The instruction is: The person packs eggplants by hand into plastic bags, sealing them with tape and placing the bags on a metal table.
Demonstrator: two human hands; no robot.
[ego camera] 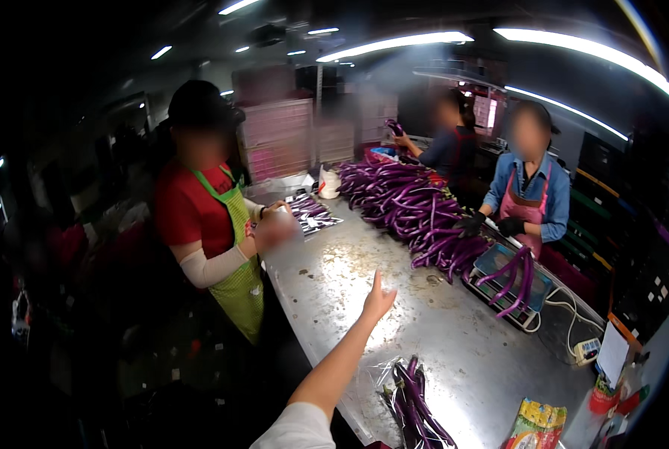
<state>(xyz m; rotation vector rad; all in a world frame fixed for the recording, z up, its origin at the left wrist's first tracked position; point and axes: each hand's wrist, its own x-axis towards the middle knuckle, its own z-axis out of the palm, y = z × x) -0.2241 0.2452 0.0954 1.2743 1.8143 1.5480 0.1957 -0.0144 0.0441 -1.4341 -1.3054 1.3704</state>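
My left hand [378, 302] reaches out over the metal table [340, 269]. Its index finger points away from me, the thumb stands out to the right, and nothing is held. My right hand is out of view. Close to me, below the outstretched arm, long purple eggplants [414, 401] lie with clear plastic film around them. Beyond my hand spreads a large heap of loose eggplants [401, 205]. Several more eggplants [511, 283] rest across a weighing scale [488, 264] at the heap's near right end.
At left stands a person in a green apron [236, 224], hands blurred. Beside them lie packed eggplants [312, 213]. A person in a pink apron [528, 219] wears black gloves; another person [443, 140] holds eggplant behind. A power strip [587, 351] and colourful packet [536, 424] are at right.
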